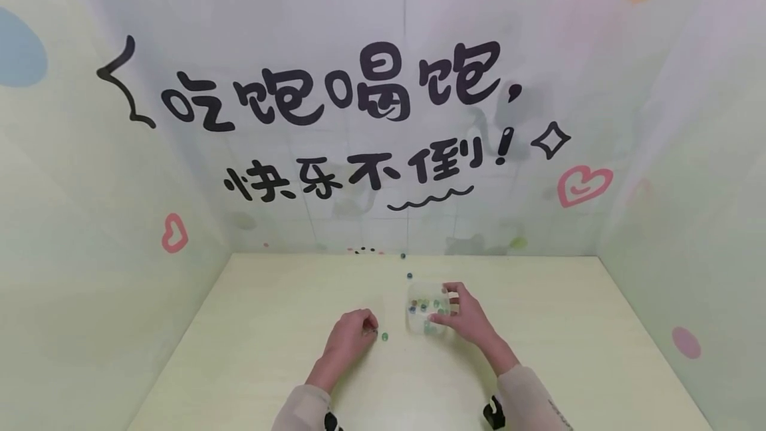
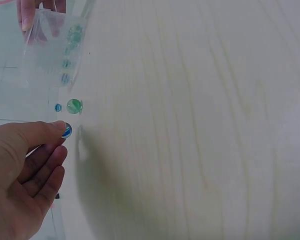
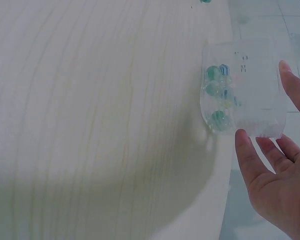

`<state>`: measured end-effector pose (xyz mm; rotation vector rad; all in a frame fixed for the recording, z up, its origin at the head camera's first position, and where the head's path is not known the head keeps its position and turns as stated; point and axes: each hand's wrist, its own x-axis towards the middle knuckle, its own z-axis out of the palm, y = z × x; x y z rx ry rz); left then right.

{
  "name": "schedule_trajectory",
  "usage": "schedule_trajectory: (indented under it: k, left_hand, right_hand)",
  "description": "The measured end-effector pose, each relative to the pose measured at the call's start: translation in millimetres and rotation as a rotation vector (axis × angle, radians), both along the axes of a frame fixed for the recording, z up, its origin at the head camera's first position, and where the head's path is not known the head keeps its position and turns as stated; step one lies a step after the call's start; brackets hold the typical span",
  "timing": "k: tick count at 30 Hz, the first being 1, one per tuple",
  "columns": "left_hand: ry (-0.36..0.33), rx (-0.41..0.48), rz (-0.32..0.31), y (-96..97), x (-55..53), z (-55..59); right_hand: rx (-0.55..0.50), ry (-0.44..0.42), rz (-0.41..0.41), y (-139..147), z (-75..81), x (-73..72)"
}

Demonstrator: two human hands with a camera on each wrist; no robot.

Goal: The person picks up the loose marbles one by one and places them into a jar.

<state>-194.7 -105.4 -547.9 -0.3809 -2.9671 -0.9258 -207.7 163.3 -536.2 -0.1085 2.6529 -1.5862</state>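
Observation:
My left hand (image 1: 349,336) pinches a blue glass marble (image 2: 66,130) between thumb and forefinger, low over the table. Just to its right a green marble (image 1: 385,336) lies on the wood. Farther right, my right hand (image 1: 474,322) holds a clear plastic container (image 3: 257,95) by its side, thumb near and fingers on the far part. The container stands upright on the table. Several green, blue and yellowish marbles (image 3: 213,89) show through its wall, gathered at the bottom.
Two dark blue marbles lie behind the container: one marble (image 1: 409,276) close to it, another marble (image 1: 403,256) at the table's back edge. The pale wooden table (image 1: 251,351) is enclosed by a printed back wall (image 1: 287,225) and side walls.

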Motion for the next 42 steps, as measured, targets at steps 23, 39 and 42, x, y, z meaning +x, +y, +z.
schedule_trajectory:
  k: [23,39,42]
  left_hand:
    - [0.03,-0.047,-0.023,23.8,-11.0,31.6]
    - [0.054,-0.026,-0.052,43.4,-13.8,53.4]
    - [0.056,-0.023,-0.062,46.9,-13.9,55.5]
  right_hand:
    - [-0.009,-0.017,0.03,1,3.4,0.2]
    - [0.0,-0.014,0.018,-1,2.9,0.1]
    - [0.001,-0.014,0.019,-1,2.5,-0.1]
